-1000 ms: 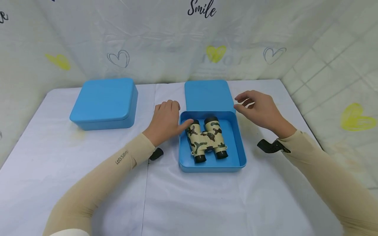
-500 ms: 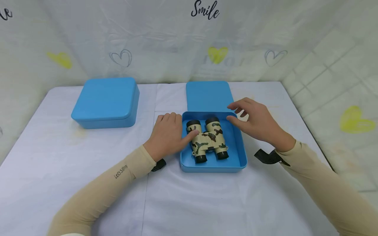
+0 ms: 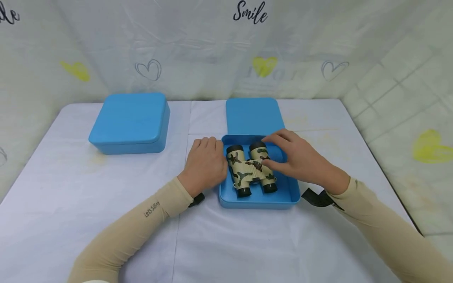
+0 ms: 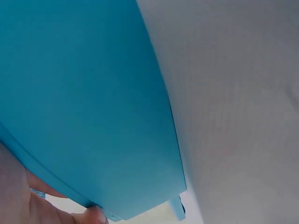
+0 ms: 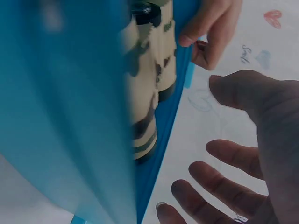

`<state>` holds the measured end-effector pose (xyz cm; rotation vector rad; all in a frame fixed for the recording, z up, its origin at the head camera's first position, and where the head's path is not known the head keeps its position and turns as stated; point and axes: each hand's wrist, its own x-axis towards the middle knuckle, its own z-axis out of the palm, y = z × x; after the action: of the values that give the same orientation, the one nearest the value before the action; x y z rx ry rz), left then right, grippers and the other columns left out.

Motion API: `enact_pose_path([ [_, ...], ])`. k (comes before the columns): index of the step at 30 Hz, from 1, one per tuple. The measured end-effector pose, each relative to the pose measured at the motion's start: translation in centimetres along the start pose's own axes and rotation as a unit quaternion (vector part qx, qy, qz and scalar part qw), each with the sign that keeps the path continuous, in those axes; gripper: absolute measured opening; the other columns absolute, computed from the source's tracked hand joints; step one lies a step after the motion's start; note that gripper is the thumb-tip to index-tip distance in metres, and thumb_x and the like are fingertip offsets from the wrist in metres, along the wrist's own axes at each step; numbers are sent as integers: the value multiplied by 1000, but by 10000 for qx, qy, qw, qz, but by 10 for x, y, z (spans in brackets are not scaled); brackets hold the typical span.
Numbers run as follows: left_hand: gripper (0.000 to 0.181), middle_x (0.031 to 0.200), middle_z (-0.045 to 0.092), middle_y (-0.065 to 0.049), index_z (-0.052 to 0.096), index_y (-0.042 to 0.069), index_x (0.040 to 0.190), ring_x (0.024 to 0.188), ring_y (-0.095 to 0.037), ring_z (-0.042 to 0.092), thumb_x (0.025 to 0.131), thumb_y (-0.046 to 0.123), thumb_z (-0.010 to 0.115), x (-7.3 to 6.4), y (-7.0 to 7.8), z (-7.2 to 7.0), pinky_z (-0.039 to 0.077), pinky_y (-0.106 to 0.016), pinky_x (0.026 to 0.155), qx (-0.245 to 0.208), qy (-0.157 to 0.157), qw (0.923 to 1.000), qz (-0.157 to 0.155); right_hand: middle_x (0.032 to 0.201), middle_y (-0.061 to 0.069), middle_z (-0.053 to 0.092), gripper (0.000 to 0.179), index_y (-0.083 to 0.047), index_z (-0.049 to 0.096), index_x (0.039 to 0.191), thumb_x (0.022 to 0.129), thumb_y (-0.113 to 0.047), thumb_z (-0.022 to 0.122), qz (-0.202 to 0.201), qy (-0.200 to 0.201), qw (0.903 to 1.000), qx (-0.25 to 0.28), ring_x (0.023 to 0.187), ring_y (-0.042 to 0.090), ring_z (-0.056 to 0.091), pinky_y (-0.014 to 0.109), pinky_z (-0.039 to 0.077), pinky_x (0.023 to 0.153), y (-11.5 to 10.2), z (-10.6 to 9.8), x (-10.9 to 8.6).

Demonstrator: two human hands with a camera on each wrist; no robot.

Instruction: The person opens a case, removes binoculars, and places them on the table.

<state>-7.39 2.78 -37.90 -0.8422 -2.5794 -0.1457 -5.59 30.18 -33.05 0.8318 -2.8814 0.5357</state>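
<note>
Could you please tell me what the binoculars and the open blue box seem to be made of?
The binoculars look like matte plastic, with moulded-looking ribs and camouflage print. The open blue box seems satin-finished, perhaps painted metal or plastic: its colour is smooth and even.

I see the person's bare left hand [image 3: 204, 163], back up and fingers bent down. To its right, the bare right hand [image 3: 297, 159] has its thumb well apart from its softly bent fingers. The left arm [image 3: 136, 222] and right arm [image 3: 383, 224], in tight tan cloth sleeves, reach in from the near side.
</note>
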Motion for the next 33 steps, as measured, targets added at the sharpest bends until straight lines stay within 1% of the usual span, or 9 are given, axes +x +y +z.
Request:
enact_pose_path([
  [4, 18, 75, 50, -8, 55, 6, 83, 71, -26, 50, 97, 14, 47, 0, 0, 1, 41, -39, 70, 70, -10, 10000, 4, 129, 16, 61, 54, -5, 65, 132, 88, -31, 83, -42, 16, 10000, -46, 117, 33, 62, 52, 58, 94, -3, 4, -1],
  [10, 18, 75, 49, -8, 53, 7, 83, 71, -27, 50, 98, 14, 46, -2, 0, 2, 41, -39, 71, 20, -55, 10000, -37, 123, 15, 61, 55, -5, 66, 130, 86, -31, 85, -347, 91, 9993, -55, 112, 29, 61, 48, 57, 90, -4, 14, -4],
  [16, 19, 73, 48, -8, 53, 8, 81, 70, -26, 49, 98, 13, 46, -2, -1, 5, 40, -38, 69, 27, -29, 10000, 4, 128, 17, 58, 63, -4, 65, 129, 80, -34, 90, -316, 101, 9994, -45, 117, 32, 57, 50, 55, 93, -2, 26, -11],
  [20, 18, 74, 48, -8, 53, 7, 82, 71, -25, 49, 98, 14, 46, -1, -1, 5, 40, -38, 71, 58, -20, 10000, 18, 130, 18, 56, 69, -5, 64, 131, 77, -37, 91, -423, 149, 9990, -37, 118, 33, 54, 49, 51, 93, -1, 33, -12],
  [23, 19, 75, 49, -8, 53, 7, 83, 72, -26, 49, 99, 15, 46, 0, -1, 5, 41, -38, 71, 60, -56, 10000, 20, 130, 17, 56, 71, -7, 64, 132, 76, -39, 92, -616, 158, 9979, -71, 115, 33, 53, 48, 46, 89, -2, 35, -11],
  [25, 19, 75, 49, -8, 53, 7, 83, 72, -26, 49, 99, 15, 46, 0, -1, 4, 41, -38, 71, 76, -95, 9999, 15, 130, 17, 56, 72, -8, 63, 132, 75, -41, 92, -730, 147, 9971, -128, 112, 33, 53, 47, 44, 86, -4, 36, -10],
  [28, 19, 75, 49, -8, 53, 7, 84, 71, -26, 48, 99, 16, 46, -1, -2, 4, 40, -38, 70, 60, -134, 9999, 13, 128, 18, 57, 76, -7, 64, 131, 72, -44, 93, -872, 121, 9955, -345, 109, 35, 53, 48, 45, 85, -6, 38, -7],
  [33, 19, 75, 48, -8, 53, 7, 83, 70, -25, 47, 99, 16, 46, -2, -2, 6, 38, -37, 69, 40, -90, 9999, 35, 132, 21, 55, 79, -7, 64, 132, 71, -48, 93, -891, 31, 9938, -668, 113, 39, 51, 54, 47, 91, -7, 42, -7],
])
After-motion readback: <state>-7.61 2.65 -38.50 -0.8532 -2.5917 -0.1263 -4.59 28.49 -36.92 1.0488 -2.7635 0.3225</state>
